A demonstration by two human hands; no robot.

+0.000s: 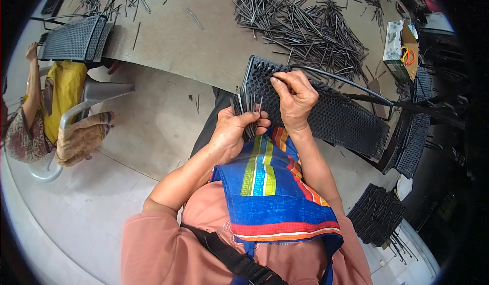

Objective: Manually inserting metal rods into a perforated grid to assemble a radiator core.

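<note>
My left hand (229, 132) is closed around a bundle of thin dark sticks (246, 102), its thumb pressed across them. Just right of it, a long black perforated rack (349, 124) slants from the table edge toward the lower right. Rows of small holes cover its face, and short dark ends stick up in its upper left part. Over that end, my right hand (295, 99) is pinched, fingertips at the holes. Whatever lies between those fingertips is hidden or too small to name. A striped blue cloth (277, 183) covers my lap.
A large pile of dark sticks (300, 28) lies on the table (168, 35) beyond the rack. At the right stand a box with scissors (395, 43) and more black racks (415, 127). Another person's arm (31, 76) and a similar rack (71, 40) are far left, near a grey chair (97, 94).
</note>
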